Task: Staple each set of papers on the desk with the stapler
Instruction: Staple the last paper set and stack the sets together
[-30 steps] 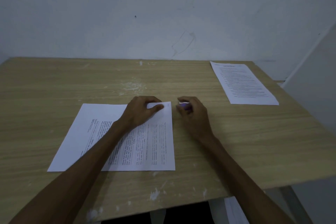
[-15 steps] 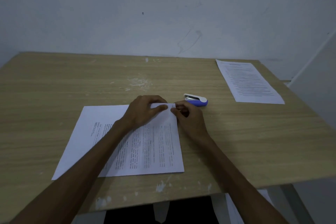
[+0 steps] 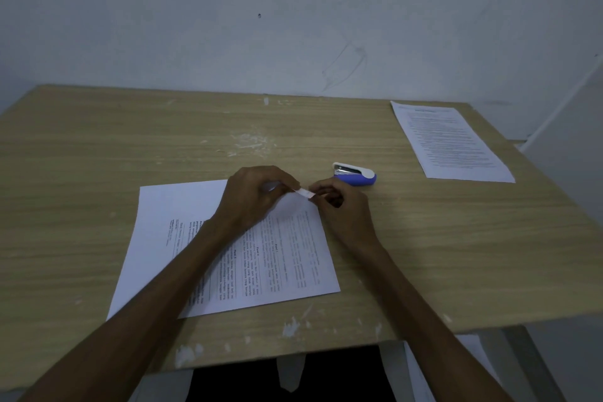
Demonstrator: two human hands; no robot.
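Since a moment ago, lifted off the wooden table (image 3: 98,173): far right corner of the thin, floppy white printed sheets (image 3: 277,254), pinched between left hand (image 3: 254,196) and right hand (image 3: 339,206), blue-and-white plastic stapler (image 3: 355,174) released just beyond; best gripped at that corner.

Light wooden desk (image 3: 98,153): printed paper set (image 3: 287,258) near front edge, blue-and-white stapler (image 3: 355,174) mid-desk, another printed paper set (image 3: 450,140) at far right corner.
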